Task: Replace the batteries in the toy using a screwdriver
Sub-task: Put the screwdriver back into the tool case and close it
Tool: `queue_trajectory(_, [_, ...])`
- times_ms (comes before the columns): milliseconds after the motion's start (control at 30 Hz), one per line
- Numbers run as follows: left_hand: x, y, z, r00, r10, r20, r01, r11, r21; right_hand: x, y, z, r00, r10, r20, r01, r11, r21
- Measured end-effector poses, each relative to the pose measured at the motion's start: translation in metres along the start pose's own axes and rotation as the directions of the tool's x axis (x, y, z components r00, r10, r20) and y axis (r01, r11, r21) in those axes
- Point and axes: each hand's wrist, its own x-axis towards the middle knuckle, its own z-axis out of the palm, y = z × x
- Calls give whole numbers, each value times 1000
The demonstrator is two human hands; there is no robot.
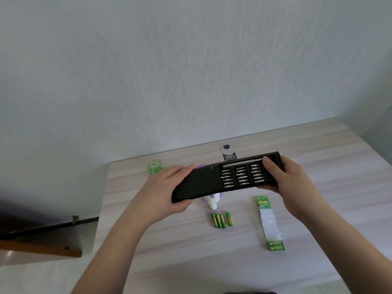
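Both hands grasp the screwdriver case (224,177) (tray slid out): left hand (167,189), right hand (290,181); batteries (220,220) lie below it.

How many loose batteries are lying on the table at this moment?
4 loose batteries lie on the table, below the toy: three packed side by side, the fourth slightly apart to their right. More may remain in the torn pack; cannot tell.
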Motion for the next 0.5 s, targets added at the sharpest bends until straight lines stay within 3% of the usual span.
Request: queue_trajectory(500, [4,7,-2,998,55,27,-56,998,36,-5,0,2,998,26,53,-27,999,22])
